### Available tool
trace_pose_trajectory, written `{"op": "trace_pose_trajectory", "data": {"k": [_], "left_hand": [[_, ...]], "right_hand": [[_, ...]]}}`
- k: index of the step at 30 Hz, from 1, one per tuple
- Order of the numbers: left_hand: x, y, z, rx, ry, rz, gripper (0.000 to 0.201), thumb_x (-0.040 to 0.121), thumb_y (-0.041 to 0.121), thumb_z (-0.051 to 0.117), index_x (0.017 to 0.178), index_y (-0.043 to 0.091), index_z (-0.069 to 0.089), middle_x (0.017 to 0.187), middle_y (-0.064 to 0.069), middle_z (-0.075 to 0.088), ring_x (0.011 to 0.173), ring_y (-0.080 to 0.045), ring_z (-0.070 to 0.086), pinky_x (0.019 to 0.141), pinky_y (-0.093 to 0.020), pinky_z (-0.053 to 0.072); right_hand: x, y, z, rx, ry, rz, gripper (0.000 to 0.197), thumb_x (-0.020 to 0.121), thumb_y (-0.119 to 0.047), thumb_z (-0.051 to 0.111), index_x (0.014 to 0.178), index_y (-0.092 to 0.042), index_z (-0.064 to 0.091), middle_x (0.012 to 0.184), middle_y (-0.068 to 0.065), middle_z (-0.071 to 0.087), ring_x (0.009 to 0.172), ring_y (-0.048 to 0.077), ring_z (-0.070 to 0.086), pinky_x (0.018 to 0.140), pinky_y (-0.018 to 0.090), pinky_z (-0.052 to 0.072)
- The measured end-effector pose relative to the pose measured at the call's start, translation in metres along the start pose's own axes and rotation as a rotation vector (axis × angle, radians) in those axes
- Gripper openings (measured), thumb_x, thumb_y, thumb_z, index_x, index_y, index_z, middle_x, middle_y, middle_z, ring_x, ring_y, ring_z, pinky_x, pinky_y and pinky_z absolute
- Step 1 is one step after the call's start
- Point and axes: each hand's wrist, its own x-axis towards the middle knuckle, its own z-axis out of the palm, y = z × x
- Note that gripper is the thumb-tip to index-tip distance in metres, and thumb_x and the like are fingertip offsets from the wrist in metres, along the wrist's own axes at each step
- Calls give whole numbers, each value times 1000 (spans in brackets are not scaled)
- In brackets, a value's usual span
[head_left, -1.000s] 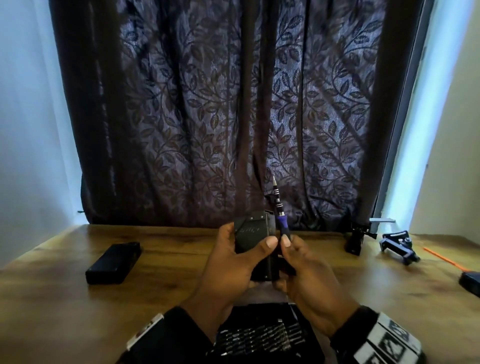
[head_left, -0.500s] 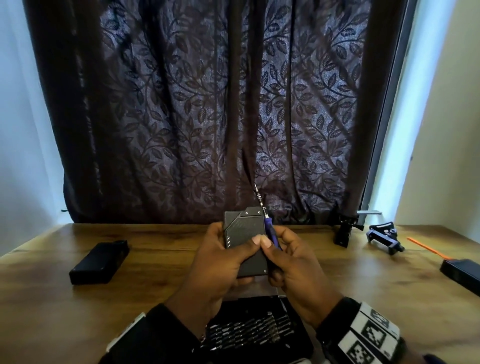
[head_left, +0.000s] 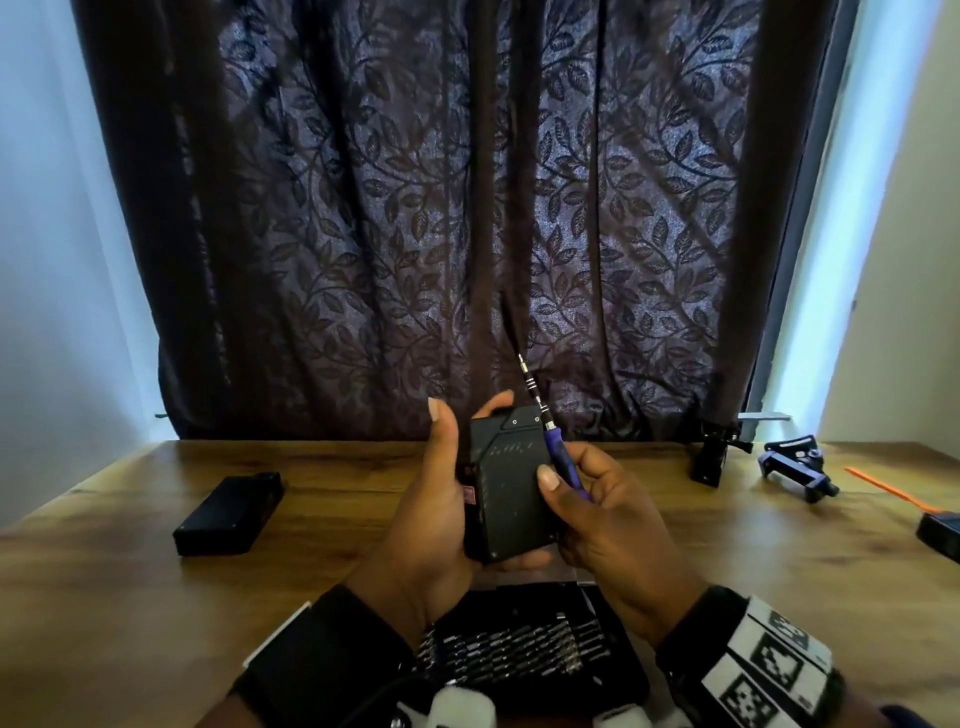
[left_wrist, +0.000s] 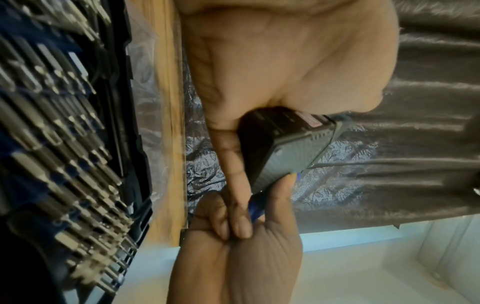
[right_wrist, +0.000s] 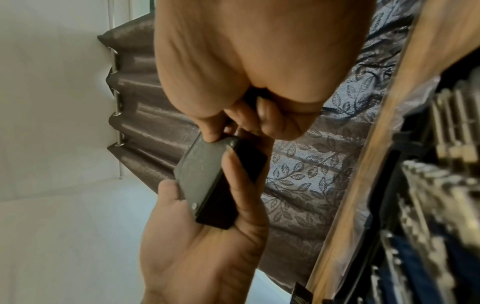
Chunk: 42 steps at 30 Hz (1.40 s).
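Black device (head_left: 511, 499): held upright in the air above the wooden table (head_left: 779, 582), clear of its top, between both hands, flat face toward the head camera.

Left hand (head_left: 432, 522): cradles the device from the left and below, fingers curled round its back, one fingertip showing over the top edge. Thumb lifted straight, off the face.

Right hand (head_left: 610, 527): fingers curled round the purple handle of a screwdriver (head_left: 558, 460). Thumb tip laid on the device's face near its right edge, beside the handle.

Screwdriver: slanted, with metal shaft and bit pointing up and to the left past the device's top right corner, in front of the leaf-patterned curtain (head_left: 363, 234).

Bit case (head_left: 615, 673): open on the table directly below the hands, rows of metal bits inside.

Black box (head_left: 228, 514): flat on the table, well to the left.

Black clamp (head_left: 711, 460), blue holder (head_left: 795, 467), orange strip (head_left: 883, 488): far right of the table, well apart from the hands.
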Motion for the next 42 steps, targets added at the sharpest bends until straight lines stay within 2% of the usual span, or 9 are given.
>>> {"op": "trace_pose_trajectory", "data": {"k": [4,8,10,13,17,23,32,38,42], "left_hand": [[6,0,-9,26,65,-6,73,78,89,40,132,45,65,126,-7,73,89,-29,73,60,-41,58],[9,6,-21,7,146,37,84,75,91,52,133,33,68,125,-14,73,104,-40,68,57,-41,59],[10,12,-28,-45,159,90,79,76,90,53,132,37,68,123,-14,73,100,-38,69,58,-42,59],[11,16,-39,-72,194,159,72,76,85,48,128,40,70,118,-11,74,90,-33,72,64,-44,57],[10,17,-43,-38,247,163,65,72,83,51,109,38,79,114,-11,76,93,-34,72,67,-43,58],[13,13,-42,8,249,129,82,61,85,57,103,19,82,113,-14,76,92,-31,72,73,-48,57],[9,14,-41,-17,268,159,80,72,86,47,101,20,83,115,-17,76,91,-32,72,68,-47,59],[9,14,-39,-19,250,159,85,72,88,42,103,19,82,116,-18,75,93,-33,73,58,-43,60],[9,15,-38,-7,247,169,88,71,88,41,103,18,82,116,-21,74,89,-32,73,60,-45,61]], "right_hand": [[2,6,7,-194,10,-32,14,94,-12,70,108,-15,73,102,-2,79,98,15,74,86,27,59],[6,-1,-1,-351,140,-158,7,93,-18,70,100,-19,73,82,8,75,78,23,71,78,41,55],[6,-10,-6,-427,181,-272,9,94,-9,69,96,-18,69,76,7,73,74,26,70,71,33,53],[-1,-22,-5,-576,232,-468,16,90,-8,73,86,-24,70,80,-12,73,71,6,69,65,9,49],[-7,-30,0,-687,237,-596,14,86,-12,78,90,-25,76,79,-18,73,75,-3,69,67,4,46],[-8,-29,0,-691,235,-601,13,85,-11,79,91,-23,78,83,-16,73,75,-2,69,67,4,46],[-8,-28,-1,-666,224,-585,20,86,-12,79,89,-31,75,76,-15,73,70,4,69,62,7,48],[-8,-29,-2,-666,221,-605,11,86,-12,77,90,-23,78,73,-17,72,71,1,69,62,5,45],[-8,-28,-2,-657,221,-595,12,86,-13,77,89,-25,78,83,-17,73,70,3,69,62,7,46]]}}
